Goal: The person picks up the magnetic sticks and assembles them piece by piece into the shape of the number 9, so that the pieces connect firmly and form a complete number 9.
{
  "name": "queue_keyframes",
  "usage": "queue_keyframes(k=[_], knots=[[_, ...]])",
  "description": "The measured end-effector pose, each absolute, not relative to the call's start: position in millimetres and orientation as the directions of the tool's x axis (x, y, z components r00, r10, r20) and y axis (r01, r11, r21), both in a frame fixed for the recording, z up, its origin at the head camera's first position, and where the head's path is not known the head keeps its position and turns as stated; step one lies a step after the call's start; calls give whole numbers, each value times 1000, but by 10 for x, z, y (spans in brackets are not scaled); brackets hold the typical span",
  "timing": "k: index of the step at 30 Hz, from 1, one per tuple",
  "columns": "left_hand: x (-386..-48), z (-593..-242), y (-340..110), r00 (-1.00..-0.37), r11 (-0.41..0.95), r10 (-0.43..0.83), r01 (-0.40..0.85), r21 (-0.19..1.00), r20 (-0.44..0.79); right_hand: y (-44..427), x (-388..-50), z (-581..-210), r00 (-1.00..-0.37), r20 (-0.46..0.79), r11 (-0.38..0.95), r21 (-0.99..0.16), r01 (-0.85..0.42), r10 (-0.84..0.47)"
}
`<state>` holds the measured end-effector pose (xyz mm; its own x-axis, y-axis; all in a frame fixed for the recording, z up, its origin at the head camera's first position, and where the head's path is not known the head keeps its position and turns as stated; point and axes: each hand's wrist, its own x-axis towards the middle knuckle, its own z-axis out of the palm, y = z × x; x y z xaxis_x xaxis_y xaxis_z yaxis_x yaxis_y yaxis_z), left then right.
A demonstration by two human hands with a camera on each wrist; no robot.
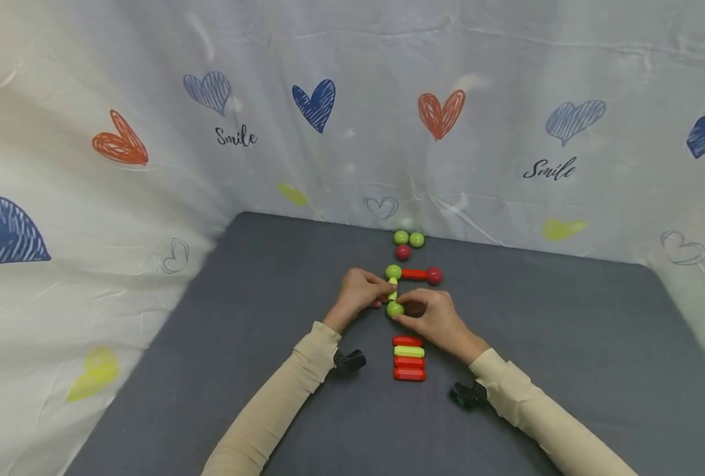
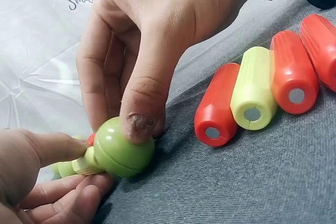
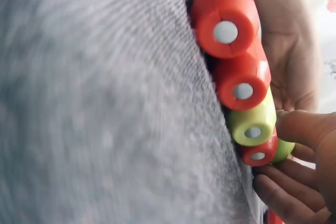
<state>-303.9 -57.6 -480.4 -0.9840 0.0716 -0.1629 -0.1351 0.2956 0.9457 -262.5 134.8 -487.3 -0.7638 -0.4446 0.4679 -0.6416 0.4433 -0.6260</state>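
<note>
My left hand (image 1: 361, 293) pinches a yellow-green magnetic rod (image 1: 392, 289) between thumb and fingers. At the rod's near end sits a green ball (image 1: 395, 309), which my right hand (image 1: 437, 318) grips between thumb and fingers. In the left wrist view the right thumb presses on the green ball (image 2: 123, 148), and ball and rod touch. The rod's far end meets another green ball (image 1: 393, 272). From that ball a red rod (image 1: 414, 274) runs right to a red ball (image 1: 434, 276). The right wrist view shows the held ball (image 3: 283, 150) mostly hidden behind loose rods.
Nearer the body lies a stacked row of loose rods: a yellow-green rod (image 1: 409, 352) among red rods (image 1: 409, 374), with silvery discs in their ends. Behind the joined pieces are two green balls (image 1: 401, 237) and a red ball (image 1: 402, 252). A heart-printed curtain (image 1: 352, 165) borders the grey table (image 1: 269, 264).
</note>
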Motion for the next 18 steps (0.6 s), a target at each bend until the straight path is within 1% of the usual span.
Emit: queue_keyframes(k=[6,11,14,18], knots=[[-3014,-4808,-561,-984,303,78,-128,944,-159,1329,-2614,-4894,-786,454,429,-664,-613,-420],[-2982,-4777,-602,-974,316,107,-157,936,-199,1308,-2620,-4879,-790,454,428,-669,-608,-412],[-2960,-4740,-654,-960,321,150,-180,930,-238,1297,-2633,-4859,-789,457,420,-673,-608,-411],[-2956,-4695,-735,-925,293,239,-220,931,-294,1288,-2655,-4828,-789,458,403,-685,-607,-409]])
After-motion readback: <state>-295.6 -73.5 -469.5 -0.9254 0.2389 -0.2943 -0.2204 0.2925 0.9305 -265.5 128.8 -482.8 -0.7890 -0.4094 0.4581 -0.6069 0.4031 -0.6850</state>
